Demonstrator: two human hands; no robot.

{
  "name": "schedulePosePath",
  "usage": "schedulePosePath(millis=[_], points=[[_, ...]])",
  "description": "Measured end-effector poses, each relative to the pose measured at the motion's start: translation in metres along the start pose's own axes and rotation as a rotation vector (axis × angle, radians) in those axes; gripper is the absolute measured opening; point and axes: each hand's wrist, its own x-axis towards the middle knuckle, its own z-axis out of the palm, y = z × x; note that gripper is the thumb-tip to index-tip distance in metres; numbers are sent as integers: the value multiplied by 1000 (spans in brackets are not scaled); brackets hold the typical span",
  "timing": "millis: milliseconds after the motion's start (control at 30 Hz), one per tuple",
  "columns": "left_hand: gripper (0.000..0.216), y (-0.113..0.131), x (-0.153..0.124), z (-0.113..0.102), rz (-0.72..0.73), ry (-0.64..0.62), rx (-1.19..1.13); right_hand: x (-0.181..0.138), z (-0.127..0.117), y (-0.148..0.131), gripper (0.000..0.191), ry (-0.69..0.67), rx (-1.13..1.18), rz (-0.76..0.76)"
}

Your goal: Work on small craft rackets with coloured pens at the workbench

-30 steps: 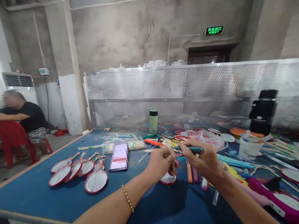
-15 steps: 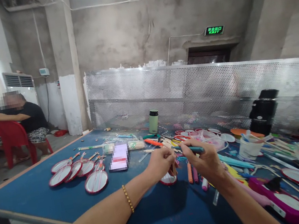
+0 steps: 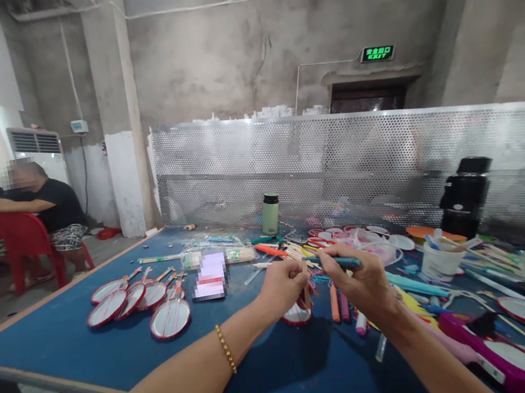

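My left hand [image 3: 286, 286] is closed on a small flat wooden stick [image 3: 307, 295], held upright above the table. Closed round a dark teal pen-like tool [image 3: 348, 262], my right hand [image 3: 361, 280] brings its thin end close to the top of the stick; whether they touch I cannot tell. A round white disc with a red rim [image 3: 297, 314] lies just below my left hand, partly hidden by it. Beside my right hand lie an orange marker [image 3: 334, 304], a purple marker [image 3: 344, 307] and a pink-capped marker [image 3: 361, 323].
Several red-rimmed discs [image 3: 171, 318] lie at left, near a phone [image 3: 209, 276]. Behind stand a green bottle [image 3: 270, 214] and a perforated metal screen [image 3: 285, 152]. At right are a white cup [image 3: 439, 262], loose sticks and a magenta device [image 3: 504, 357]. People sit far left.
Both hands keep nearly the same pose, with the stick and the tool still held. The view has shifted very slightly.
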Motion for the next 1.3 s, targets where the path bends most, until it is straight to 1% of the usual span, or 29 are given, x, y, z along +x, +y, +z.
schedulePosePath(millis=[133,333,467,733,1300], points=[[15,1,0,0,6,1,0,-1,1,1,24,-26,6,0],[16,1,1,0,-2,-3,11,1,0,0,25,6,-7,-1],[18,0,1,0,2,-6,16,0,0,0,24,1,-9,-7],[15,-1,2,-1,5,-10,16,1,0,1,25,26,-13,-12],[15,1,1,0,10,-4,8,1,0,1,24,9,1,-11]])
